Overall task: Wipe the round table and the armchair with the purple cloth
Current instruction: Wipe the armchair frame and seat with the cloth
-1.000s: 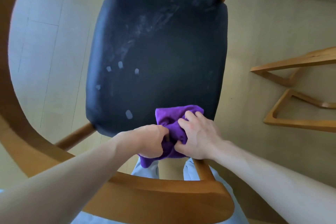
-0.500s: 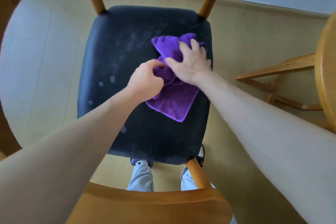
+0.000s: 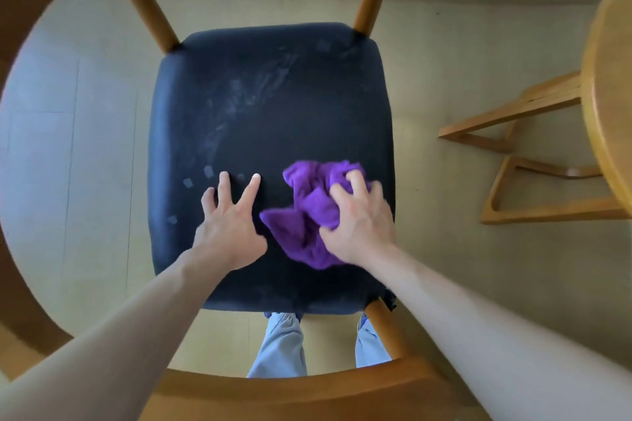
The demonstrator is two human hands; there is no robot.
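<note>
Head view, looking straight down: the purple cloth (image 3: 313, 212) lies bunched on the near right part of the armchair (image 3: 273, 106) seat — its black cushion streaked with pale smears. The right hand (image 3: 359, 222) presses on the cloth, fingers curled into its folds. The left hand (image 3: 227, 225) rests flat on the cushion just beside the cloth, fingers spread wide. The round desk (image 3: 608, 106) edges in at the right.
</note>
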